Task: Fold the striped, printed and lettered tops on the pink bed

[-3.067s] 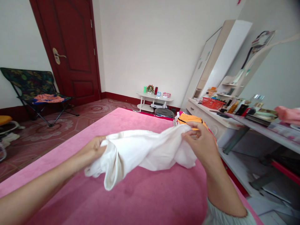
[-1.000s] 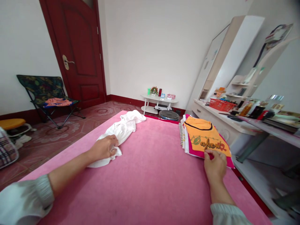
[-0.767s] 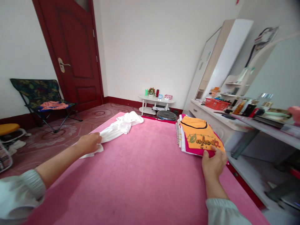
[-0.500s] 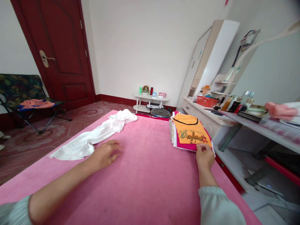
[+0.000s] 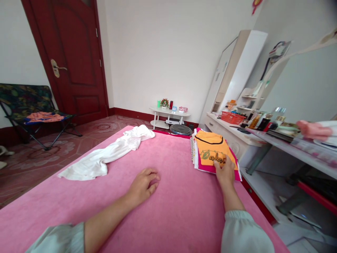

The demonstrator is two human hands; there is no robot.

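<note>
My right hand (image 5: 225, 172) lies on the near edge of a folded orange shirt (image 5: 211, 149) that tops a stack of folded clothes (image 5: 204, 165) at the right side of the pink bed (image 5: 168, 211); its fingers press on the fabric. My left hand (image 5: 143, 183) rests on the pink cover in the middle, fingers loosely curled, holding nothing. A crumpled white garment (image 5: 105, 156) lies stretched out along the left edge of the bed, apart from both hands.
A dresser (image 5: 237, 131) with a red basket (image 5: 231, 117) and bottles stands right of the bed. A small white table (image 5: 170, 114) sits by the far wall. A folding chair (image 5: 28, 105) and dark red door (image 5: 76, 56) are at the left.
Both hands held the white garment up, then laid it down at the left. My left hand let go and slid toward the middle; my right hand moved onto the orange shirt.
</note>
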